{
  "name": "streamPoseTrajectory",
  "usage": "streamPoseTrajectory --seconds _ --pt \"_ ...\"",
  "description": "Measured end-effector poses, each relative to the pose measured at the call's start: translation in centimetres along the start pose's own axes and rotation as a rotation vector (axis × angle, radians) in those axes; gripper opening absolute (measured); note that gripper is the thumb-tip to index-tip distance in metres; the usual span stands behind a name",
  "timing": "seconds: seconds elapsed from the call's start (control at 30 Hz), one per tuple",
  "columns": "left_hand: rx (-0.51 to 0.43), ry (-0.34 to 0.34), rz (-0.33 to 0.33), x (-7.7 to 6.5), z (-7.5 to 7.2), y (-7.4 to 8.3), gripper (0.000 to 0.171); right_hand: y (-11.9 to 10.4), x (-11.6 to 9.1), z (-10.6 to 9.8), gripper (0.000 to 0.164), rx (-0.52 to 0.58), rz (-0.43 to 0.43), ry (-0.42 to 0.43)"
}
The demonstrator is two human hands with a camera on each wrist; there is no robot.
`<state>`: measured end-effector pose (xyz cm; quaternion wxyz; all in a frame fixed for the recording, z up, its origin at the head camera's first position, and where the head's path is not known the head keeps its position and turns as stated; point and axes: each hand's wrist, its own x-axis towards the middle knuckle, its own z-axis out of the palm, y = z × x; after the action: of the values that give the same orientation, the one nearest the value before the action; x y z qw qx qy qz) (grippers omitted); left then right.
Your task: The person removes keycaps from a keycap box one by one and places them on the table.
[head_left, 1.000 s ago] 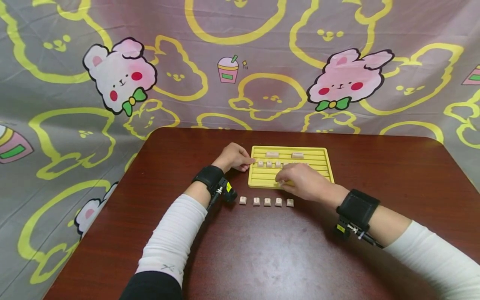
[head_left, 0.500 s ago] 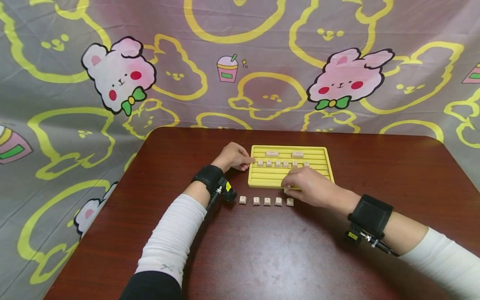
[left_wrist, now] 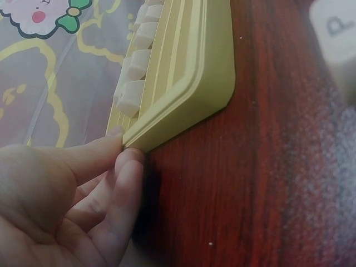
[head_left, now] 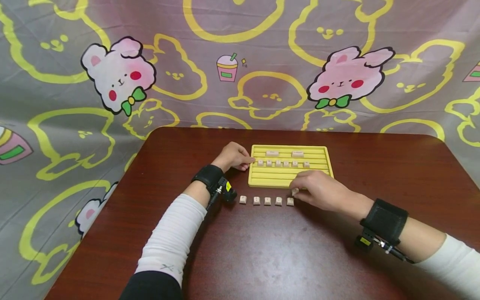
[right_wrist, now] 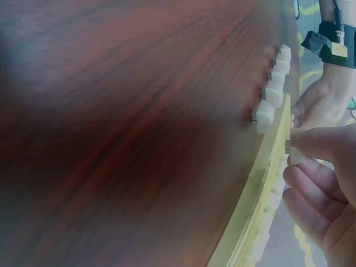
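In the head view my left hand (head_left: pixel 233 156) pinches the left edge of a ridged yellow tray (head_left: pixel 268 181). The left wrist view has the thumb above that edge and fingers beneath. Between the thumb and fingers of my right hand (head_left: pixel 320 189) is a small pale keycap (head_left: pixel 295 191), held at the tray's front edge; it also shows in the right wrist view as a keycap (right_wrist: pixel 296 156) under the thumb. A row of keycaps (head_left: pixel 278 163) stands along one ridge of the tray, with two longer keycaps (head_left: pixel 272 153) behind it.
Several loose keycaps (head_left: pixel 267 201) lie in a row on the dark wooden table (head_left: pixel 240 250), just in front of the tray. One keycap (left_wrist: pixel 338 33) marked P looms close in the left wrist view. A patterned curtain (head_left: pixel 262 100) hangs behind the table.
My right hand has moved right and slightly toward me with the keycap, uncovering the rest of the row on the tray. My left hand has stayed at the tray's edge.
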<state>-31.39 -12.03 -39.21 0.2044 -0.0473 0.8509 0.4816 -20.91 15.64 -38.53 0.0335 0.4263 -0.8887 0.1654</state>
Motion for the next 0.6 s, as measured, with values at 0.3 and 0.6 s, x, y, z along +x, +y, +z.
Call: streamPoseTrajectory --seconds 0.3,0.6 --pt "-0.006 0.005 0.002 -0.1 -0.1 0.1 0.018 0.2 -1.2 0.0 0.017 -0.022 0.004 -0.008" --pt "-0.012 0.0 -0.003 -0.1 0.0 -0.1 0.018 0.2 -2.1 0.3 0.016 0.009 -0.002 -0.008"
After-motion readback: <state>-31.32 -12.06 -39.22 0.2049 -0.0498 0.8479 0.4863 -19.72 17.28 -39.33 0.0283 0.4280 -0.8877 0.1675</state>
